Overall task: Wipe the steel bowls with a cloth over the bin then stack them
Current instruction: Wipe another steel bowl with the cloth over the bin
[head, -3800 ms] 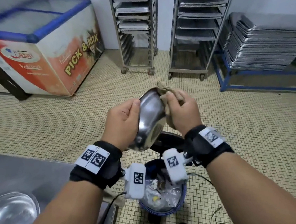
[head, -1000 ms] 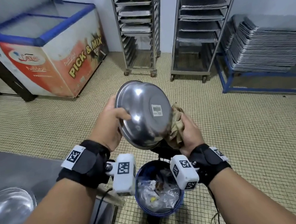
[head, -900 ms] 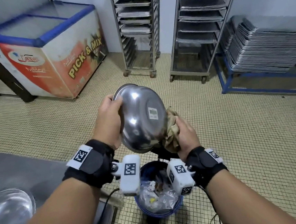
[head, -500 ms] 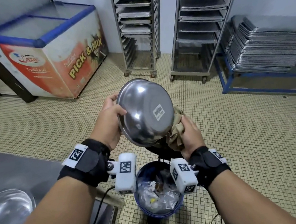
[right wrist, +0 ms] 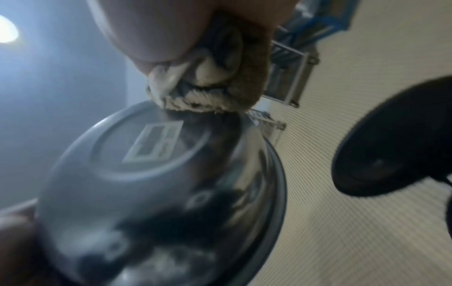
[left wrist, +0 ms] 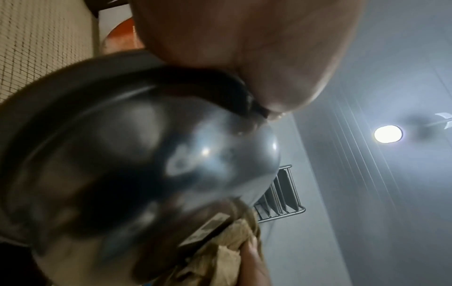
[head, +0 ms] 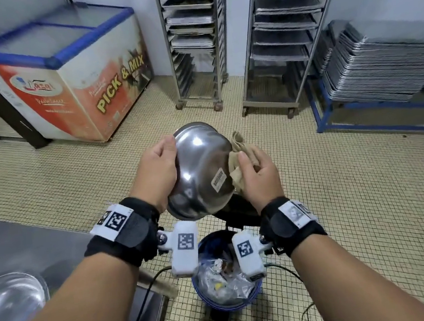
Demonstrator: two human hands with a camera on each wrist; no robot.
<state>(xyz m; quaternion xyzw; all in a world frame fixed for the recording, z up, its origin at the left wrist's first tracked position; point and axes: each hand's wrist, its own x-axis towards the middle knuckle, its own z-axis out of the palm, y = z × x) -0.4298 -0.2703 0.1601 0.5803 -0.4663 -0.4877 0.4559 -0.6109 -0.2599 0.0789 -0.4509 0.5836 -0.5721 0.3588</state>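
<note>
Nearest, under the wrists, the blue bin sits open on the tiled floor, its bag of rubbish partly hidden by the two wrist cameras. To the left of the left forearm a steel counter ends in a hard edge just beside the bin, and a second steel bowl rests on it, cut off by the frame's edge.

Up above the bin, the left hand grips the steel bowl by its rim, thumb on the outside; the other fingers are hidden behind the metal. The bowl is tilted, its underside towards the head camera, a white sticker on the base. The right hand is bunched round a beige cloth, pressing it against the bowl's right side, just beside the sticker. Both wrist views are blurred, so how far the cloth wraps over the rim I cannot tell.

A black round lid stands behind and below the bowl, probably the bin's, mostly covered in the head view.

Beyond the hands lies open floor, then a chest freezer far left, two tray racks ahead, and stacked trays far right, cut off.
</note>
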